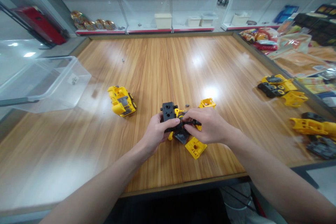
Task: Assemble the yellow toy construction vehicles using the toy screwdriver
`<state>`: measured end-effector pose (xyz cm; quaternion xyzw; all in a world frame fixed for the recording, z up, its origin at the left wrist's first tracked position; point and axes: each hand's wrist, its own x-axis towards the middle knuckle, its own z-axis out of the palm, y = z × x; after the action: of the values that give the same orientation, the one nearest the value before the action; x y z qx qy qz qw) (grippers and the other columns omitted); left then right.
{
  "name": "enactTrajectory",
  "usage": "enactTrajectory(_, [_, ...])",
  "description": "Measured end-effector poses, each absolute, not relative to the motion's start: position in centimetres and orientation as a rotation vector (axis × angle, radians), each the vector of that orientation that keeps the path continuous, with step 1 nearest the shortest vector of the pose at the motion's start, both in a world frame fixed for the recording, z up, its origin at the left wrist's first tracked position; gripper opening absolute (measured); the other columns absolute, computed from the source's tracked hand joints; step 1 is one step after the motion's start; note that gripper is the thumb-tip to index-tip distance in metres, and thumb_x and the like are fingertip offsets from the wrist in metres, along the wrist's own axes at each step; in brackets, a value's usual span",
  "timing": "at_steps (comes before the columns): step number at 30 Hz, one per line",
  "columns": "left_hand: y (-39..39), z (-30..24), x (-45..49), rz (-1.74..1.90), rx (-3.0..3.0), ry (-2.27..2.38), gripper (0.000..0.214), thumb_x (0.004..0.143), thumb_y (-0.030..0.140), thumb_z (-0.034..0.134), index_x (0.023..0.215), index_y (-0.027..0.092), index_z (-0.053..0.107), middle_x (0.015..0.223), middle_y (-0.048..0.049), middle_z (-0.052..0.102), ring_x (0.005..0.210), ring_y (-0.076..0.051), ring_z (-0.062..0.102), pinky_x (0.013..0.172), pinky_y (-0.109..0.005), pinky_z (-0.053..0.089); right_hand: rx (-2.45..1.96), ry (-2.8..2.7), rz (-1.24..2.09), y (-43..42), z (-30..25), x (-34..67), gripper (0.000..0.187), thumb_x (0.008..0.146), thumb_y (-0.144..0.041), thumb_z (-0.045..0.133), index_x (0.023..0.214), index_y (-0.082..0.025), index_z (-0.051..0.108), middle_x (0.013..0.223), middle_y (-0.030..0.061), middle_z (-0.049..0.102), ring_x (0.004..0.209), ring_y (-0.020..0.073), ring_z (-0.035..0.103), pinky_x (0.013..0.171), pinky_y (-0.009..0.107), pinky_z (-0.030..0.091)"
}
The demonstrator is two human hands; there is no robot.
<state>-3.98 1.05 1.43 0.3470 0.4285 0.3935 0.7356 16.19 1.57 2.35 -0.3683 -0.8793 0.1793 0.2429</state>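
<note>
Between left fingers [171, 123] you're clamping the black block [168, 111]; between right fingers [193, 113], the dark rod [196, 122]. Ideally you're keeping both steady.

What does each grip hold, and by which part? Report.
Left grip: black block, by its near end, thumb on top. Right grip: thin black piece, pinched between thumb and fingers; which part is unclear.

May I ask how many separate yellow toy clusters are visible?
4: left cluster, middle cluster partly hidden by the left hand and right hand, upper-right cluster, lower-right cluster.
</note>
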Motion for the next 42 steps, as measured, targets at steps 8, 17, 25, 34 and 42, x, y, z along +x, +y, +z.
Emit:
enactTrajectory(8, [1.01,1.54,-3.87,0.891,0.739,0.917,0.025,0.071,0.023,0.078,0.089,0.013,0.062,0.051,0.0077,0.052,0.035,-0.002,0.038,0.044,-0.018,0.035,-0.97,-2.427,0.475,1.65,2.46,16.05,0.012,0.089,-0.024,0.054,0.088,-0.016,0.063,0.08,0.0044,0.067,0.075,0.0172,0.062,0.067,0.03,0.043])
enactTrajectory(17, [0.95,1.49,-3.93,0.883,0.751,0.932,0.022,0.073,0.022,0.076,0.086,0.014,0.06,0.053,0.0083,0.052,0.034,0.0,0.033,0.045,-0.016,0.037,-0.974,-2.418,0.467,1.67,2.36,16.06,0.011,0.089,-0.022,0.053,0.086,-0.015,0.062,0.078,0.0033,0.065,0.074,0.0162,0.062,0.066,0.028,0.042])
enactTrajectory(25, [0.98,1.39,-3.87,0.867,0.781,0.956,0.024,0.073,0.025,0.076,0.085,0.014,0.059,0.053,0.008,0.05,0.034,0.0,0.03,0.04,-0.016,0.028,-0.984,-2.409,0.487,1.52,2.4,16.16,0.012,0.086,-0.021,0.057,0.095,-0.015,0.062,0.084,0.0044,0.067,0.079,0.0172,0.063,0.069,0.029,0.043])
enactTrajectory(34, [1.25,1.36,-4.02,0.844,0.771,0.959,0.026,0.071,0.026,0.077,0.088,0.014,0.061,0.053,0.0079,0.05,0.035,-0.001,0.029,0.038,-0.017,0.021,-1.005,-2.423,0.499,1.6,2.32,15.84,0.01,0.088,-0.023,0.056,0.092,-0.016,0.061,0.083,0.0038,0.065,0.075,0.0159,0.06,0.068,0.029,0.041])
enactTrajectory(42, [1.51,1.46,-3.74,0.936,0.706,0.908,0.02,0.066,0.018,0.078,0.082,0.011,0.068,0.065,-0.0008,0.064,0.056,-0.01,0.056,0.054,-0.021,0.042,-1.047,-2.418,0.464,1.36,1.81,15.71,0.006,0.091,-0.018,0.053,0.091,-0.018,0.059,0.081,0.0025,0.064,0.073,0.0153,0.06,0.066,0.028,0.041])
